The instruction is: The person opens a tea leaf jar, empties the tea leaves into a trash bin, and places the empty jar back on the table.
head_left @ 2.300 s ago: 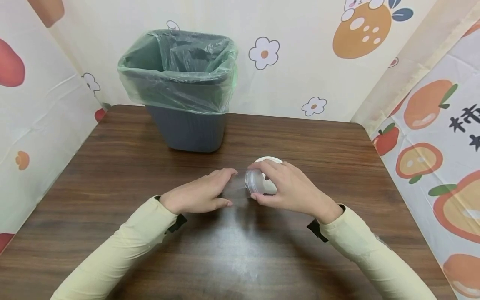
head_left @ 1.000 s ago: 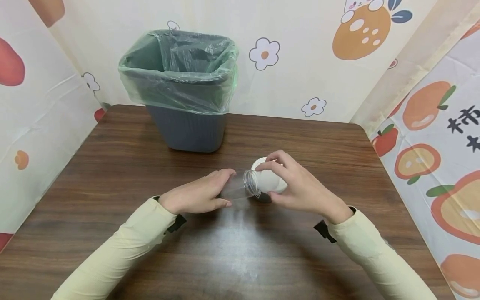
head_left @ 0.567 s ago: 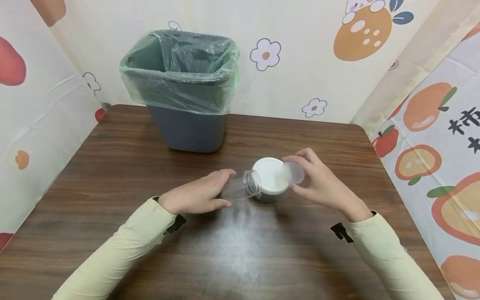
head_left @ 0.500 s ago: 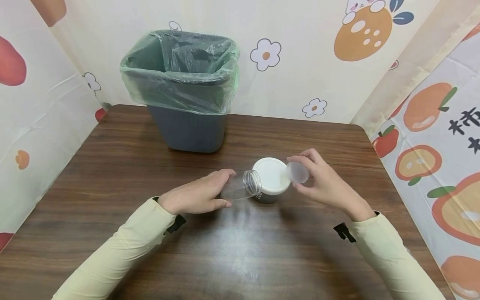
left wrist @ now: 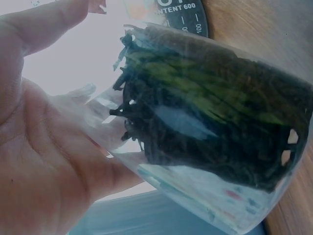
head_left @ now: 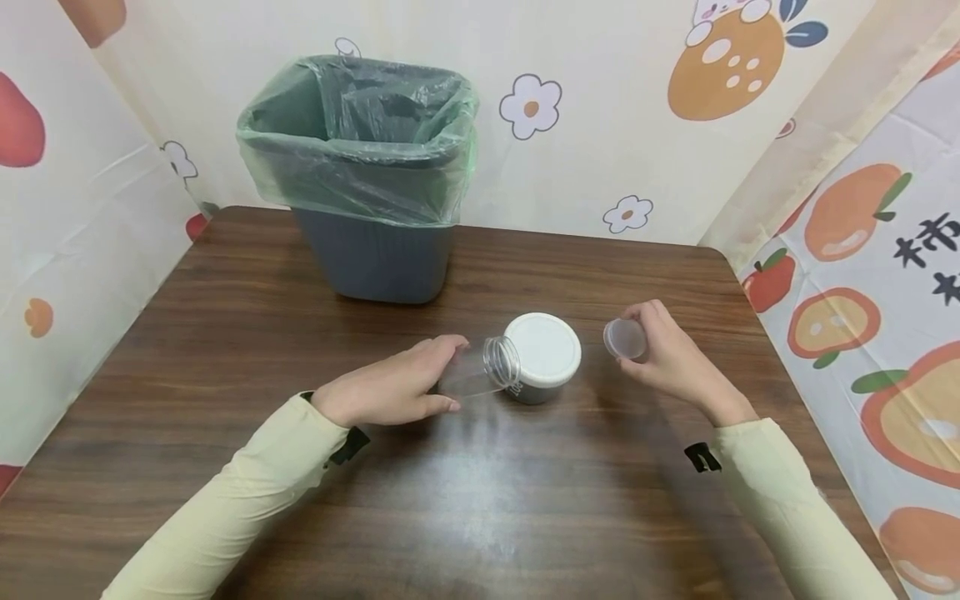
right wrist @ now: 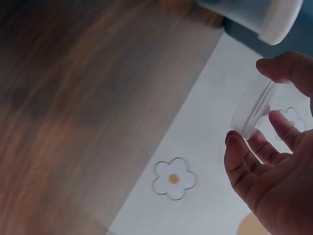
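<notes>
My left hand [head_left: 397, 385] holds a clear jar [head_left: 474, 371] lying tilted on its side, its uncovered threaded mouth facing right. The left wrist view shows a mass of dark green-black strands [left wrist: 210, 112] inside that jar. Between thumb and fingertips, my right hand [head_left: 671, 358] pinches a small translucent round lid [head_left: 625, 338], apart from the jar and right of it. In the right wrist view the lid [right wrist: 254, 107] is seen nearly edge-on. A container with a round white top [head_left: 543, 348] and dark printed side stands just beyond the jar's mouth.
A dark grey bin [head_left: 375, 258] lined with a green translucent bag [head_left: 360, 179] stands at the back left of the brown wooden table [head_left: 480, 517]. Behind the table hangs a cream curtain [head_left: 570, 50] printed with flowers and fruit.
My right hand has pulled away from the jar's mouth to the right, taking the lid with it and uncovering the view of the white-topped container. My left hand and the jar have stayed nearly still.
</notes>
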The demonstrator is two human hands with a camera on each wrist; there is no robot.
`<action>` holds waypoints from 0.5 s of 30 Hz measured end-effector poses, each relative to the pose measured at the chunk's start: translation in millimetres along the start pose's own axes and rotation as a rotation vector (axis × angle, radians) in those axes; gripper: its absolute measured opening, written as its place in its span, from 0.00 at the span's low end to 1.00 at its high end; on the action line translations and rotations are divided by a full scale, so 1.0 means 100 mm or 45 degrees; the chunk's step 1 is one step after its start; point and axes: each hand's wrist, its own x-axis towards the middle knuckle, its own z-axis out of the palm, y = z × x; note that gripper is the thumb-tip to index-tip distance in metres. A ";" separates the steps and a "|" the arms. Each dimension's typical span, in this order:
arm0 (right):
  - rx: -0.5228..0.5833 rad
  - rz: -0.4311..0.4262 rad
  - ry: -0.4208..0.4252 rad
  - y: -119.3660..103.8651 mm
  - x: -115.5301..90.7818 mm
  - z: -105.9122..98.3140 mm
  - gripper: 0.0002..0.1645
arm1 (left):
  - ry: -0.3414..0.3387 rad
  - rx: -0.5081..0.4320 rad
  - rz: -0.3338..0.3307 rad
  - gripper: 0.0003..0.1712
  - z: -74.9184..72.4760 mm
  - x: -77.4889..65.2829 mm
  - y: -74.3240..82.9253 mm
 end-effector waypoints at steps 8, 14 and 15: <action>0.024 0.082 -0.108 0.19 -0.06 0.12 0.28 | 0.007 0.012 0.009 0.39 -0.01 -0.01 -0.01; 0.030 0.115 -0.198 0.29 -0.09 0.24 0.27 | 0.002 0.013 -0.005 0.39 0.00 -0.02 -0.02; 0.031 0.118 -0.209 0.30 -0.09 0.26 0.26 | 0.001 0.012 -0.007 0.39 0.01 -0.03 -0.02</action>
